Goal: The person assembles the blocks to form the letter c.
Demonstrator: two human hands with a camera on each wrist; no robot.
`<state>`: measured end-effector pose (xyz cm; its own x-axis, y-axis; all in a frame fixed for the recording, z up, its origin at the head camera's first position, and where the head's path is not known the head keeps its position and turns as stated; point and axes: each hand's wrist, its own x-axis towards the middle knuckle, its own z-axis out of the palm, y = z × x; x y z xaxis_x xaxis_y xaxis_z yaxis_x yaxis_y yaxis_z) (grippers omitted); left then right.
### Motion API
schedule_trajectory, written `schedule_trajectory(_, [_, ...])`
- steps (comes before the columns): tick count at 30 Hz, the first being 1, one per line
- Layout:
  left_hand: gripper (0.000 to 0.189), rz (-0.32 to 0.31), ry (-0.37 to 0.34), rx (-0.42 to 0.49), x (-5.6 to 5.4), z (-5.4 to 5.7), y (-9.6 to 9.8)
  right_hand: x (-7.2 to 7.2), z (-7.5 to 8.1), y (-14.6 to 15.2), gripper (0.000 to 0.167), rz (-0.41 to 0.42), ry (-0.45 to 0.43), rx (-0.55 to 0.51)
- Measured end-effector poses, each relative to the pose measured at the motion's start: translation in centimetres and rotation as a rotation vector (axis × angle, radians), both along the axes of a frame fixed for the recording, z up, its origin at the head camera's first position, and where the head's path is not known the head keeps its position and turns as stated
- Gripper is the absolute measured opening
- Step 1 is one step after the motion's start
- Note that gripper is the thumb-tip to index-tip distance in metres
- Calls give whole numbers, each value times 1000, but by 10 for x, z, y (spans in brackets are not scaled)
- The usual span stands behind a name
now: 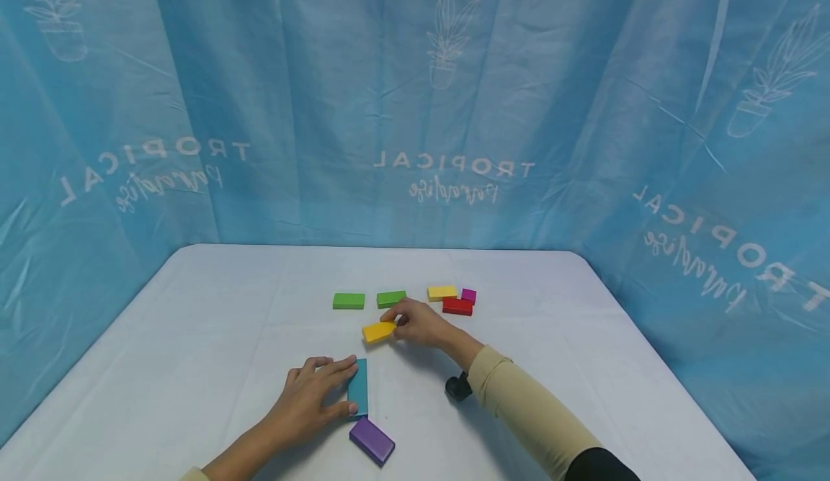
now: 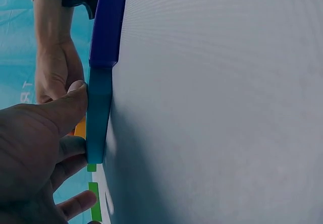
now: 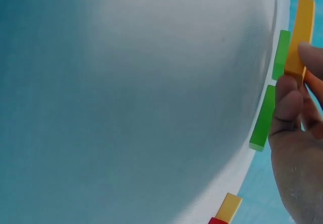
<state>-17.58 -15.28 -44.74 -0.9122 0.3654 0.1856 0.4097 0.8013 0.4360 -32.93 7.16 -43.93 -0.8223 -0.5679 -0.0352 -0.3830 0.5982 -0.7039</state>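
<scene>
Near the lower middle of the head view, the left hand [image 1: 311,394] lies on the white surface [image 1: 194,337] with its fingers curled round a teal block [image 1: 358,387]: the thumb presses the near long edge and the fingers wrap the far end, a grip that the left wrist view confirms, thumb [image 2: 70,105] on the block's edge. Just below that block, at the bottom centre, a purple block [image 1: 372,441] lies flat, its end close to the teal one; in the left wrist view the two look end to end. A little above, at the centre of the frame, the right hand [image 1: 421,322] pinches one end of an orange-yellow block [image 1: 379,331] between thumb and fingertips, so its grip is closed on that block, which sits low over the surface or on it; which one cannot be told. Beyond it, a row runs across the middle: two green blocks [image 1: 349,301] [image 1: 391,299], a yellow block [image 1: 442,292], a small magenta block [image 1: 468,296] and a red block [image 1: 457,307]. A blue printed curtain [image 1: 415,106] fills the upper frame.
</scene>
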Motion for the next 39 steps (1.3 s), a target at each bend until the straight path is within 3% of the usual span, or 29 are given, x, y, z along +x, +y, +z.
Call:
schedule_trajectory(6, [61,-7,16,0,0,0,0,0,-2,-1,29,69,-7,35])
schedule_trajectory(15, [62,7,-2,-14,-1,1,1,-3,-3,-7,29,169,53,104])
schedule_trajectory(39, [62,-9,-7,-17,-2,-2,0,-7,-1,-16,32,233,76,140])
